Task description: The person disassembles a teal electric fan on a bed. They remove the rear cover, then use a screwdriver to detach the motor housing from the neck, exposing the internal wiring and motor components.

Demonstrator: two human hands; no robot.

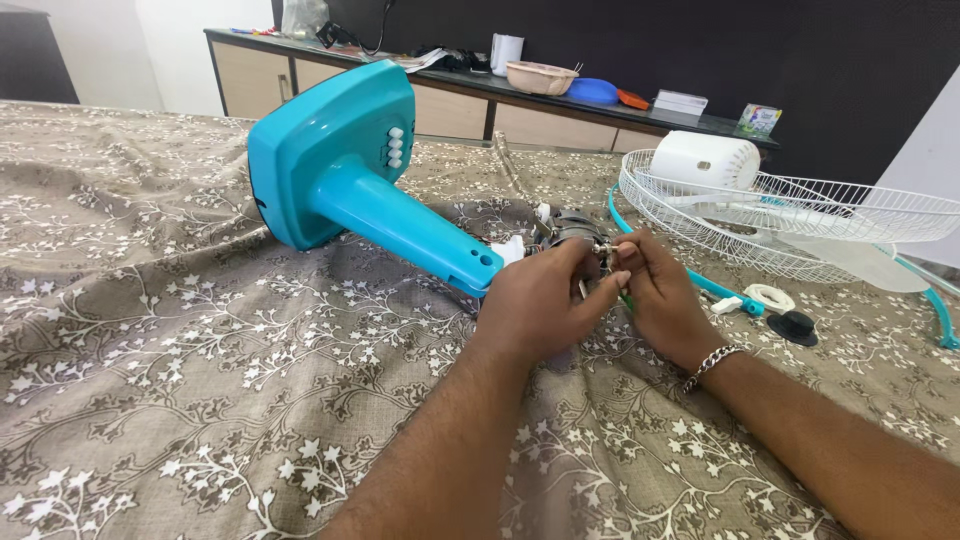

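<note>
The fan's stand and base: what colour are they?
Turquoise blue fan stand, with white buttons; head view.

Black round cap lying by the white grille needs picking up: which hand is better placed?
Probably the right hand: the black cap lies on its side of the cloth. The left hand sits farther off, cupped over the fan motor.

Teal fan stand (350, 170), floral brown bedsheet (180, 380)

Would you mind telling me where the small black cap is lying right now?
In the head view, the small black cap lies on the patterned bedspread at right, beside the white ring, below the white wire guard.
</note>
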